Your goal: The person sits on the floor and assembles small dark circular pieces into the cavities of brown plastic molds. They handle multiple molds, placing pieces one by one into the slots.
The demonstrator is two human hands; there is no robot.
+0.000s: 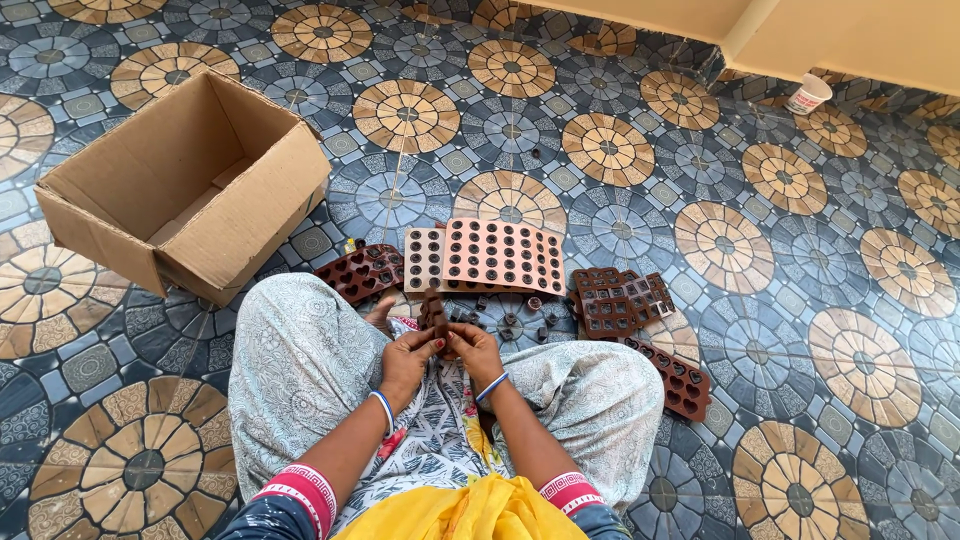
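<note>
I sit cross-legged on a patterned tile floor. My left hand (405,358) and my right hand (474,348) meet over my lap and both grip a small brown chocolate mould (435,310) held upright between them. Just beyond my knees lies a large pink mould tray (503,256) with rows of dark-filled cavities. Small dark chocolate pieces (510,325) are scattered on the floor between that tray and my hands.
An open cardboard box (190,180) lies tipped on the floor at the left. A brown heart-cavity mould (360,270), a stack of brown square moulds (615,300) and another brown mould (680,375) surround the pink tray. A white cup (808,95) stands by the far wall.
</note>
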